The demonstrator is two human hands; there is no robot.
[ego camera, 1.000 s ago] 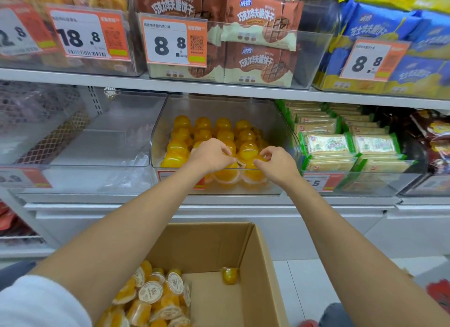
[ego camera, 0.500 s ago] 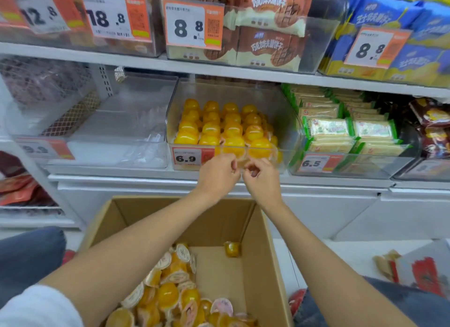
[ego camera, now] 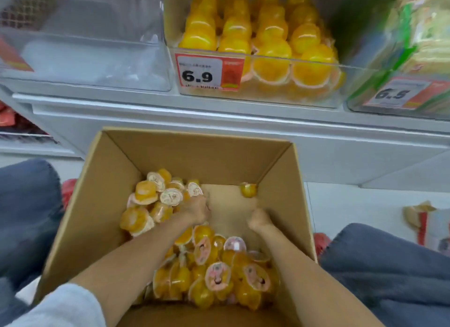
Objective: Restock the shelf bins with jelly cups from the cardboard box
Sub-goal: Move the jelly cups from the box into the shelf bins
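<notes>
Both our hands have dropped from the front of the bin (ego camera: 316,96) into the box (ego camera: 194,153). Our left hand (ego camera: 196,211) is pushed against the pile of jelly cups (ego camera: 214,273) heaped along the box's left and near sides. Its fingers are hidden, so we cannot tell whether it grips one. Our right hand (ego camera: 259,220) hangs over bare cardboard floor with its fingers curled under, and we cannot tell if it holds anything. A lone cup (ego camera: 248,189) sits in the far right corner. Above, the bin with the 6.9 tag (ego camera: 208,73) holds rows of stacked cups (ego camera: 267,34).
</notes>
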